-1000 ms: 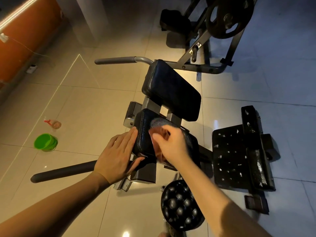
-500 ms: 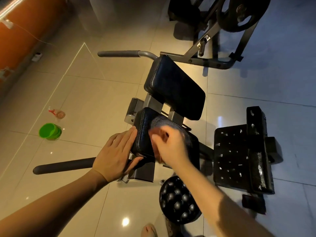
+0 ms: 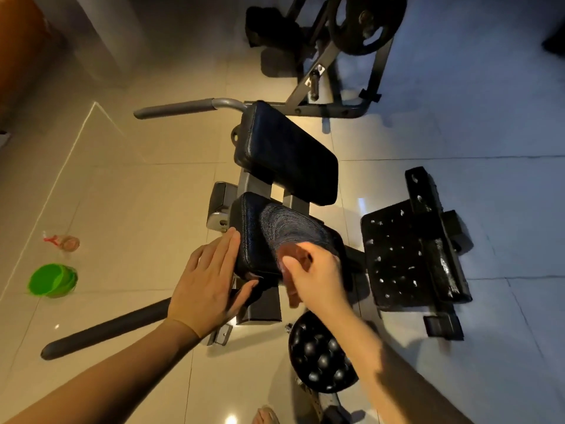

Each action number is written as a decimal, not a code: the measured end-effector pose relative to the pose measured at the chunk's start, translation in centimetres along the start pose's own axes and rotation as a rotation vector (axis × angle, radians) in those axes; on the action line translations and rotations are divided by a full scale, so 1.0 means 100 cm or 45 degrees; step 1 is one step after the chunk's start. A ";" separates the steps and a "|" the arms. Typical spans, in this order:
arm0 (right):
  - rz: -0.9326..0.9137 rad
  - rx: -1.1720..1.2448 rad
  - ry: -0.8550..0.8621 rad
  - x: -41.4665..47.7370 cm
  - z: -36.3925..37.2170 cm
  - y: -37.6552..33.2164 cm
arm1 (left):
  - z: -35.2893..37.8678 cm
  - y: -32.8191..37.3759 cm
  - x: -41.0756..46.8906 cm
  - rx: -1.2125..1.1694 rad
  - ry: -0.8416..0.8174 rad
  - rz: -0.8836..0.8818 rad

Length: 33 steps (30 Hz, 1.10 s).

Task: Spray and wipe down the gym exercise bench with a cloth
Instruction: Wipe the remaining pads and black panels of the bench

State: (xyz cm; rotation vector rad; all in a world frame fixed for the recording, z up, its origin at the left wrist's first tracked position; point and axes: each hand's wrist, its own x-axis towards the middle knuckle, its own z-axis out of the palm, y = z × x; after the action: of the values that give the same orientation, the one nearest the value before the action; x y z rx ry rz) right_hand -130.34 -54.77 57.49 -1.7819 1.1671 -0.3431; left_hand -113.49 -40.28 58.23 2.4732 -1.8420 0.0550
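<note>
2 hands (image 3: 208, 283) (image 3: 318, 281), 2 pads (image 3: 287, 151) (image 3: 293, 231), 1 cloth (image 3: 294, 259), 1 btl (image 3: 65, 242)

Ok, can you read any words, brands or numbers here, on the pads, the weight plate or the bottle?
No text is readable.
Weight plate: any markings too dark and blurred.
Spray bottle: too small to read.
Bench pads: no print shows.

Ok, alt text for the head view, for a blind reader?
The right hand grips a reddish cloth on the near black padded bench cushion, which shows pale wipe streaks; the left hand rests flat against its side. A green plastic container and a clear spray bottle sit on the floor.
</note>
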 end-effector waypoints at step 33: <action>0.329 -0.089 0.206 0.063 -0.013 -0.021 | 0.002 -0.004 0.000 -0.050 0.088 0.033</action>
State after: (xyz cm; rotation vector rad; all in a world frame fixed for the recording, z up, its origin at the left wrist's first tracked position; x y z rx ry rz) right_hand -126.82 -60.46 58.38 -1.6606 1.5226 -0.3000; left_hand -113.15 -40.16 58.00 2.3899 -1.8301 0.1033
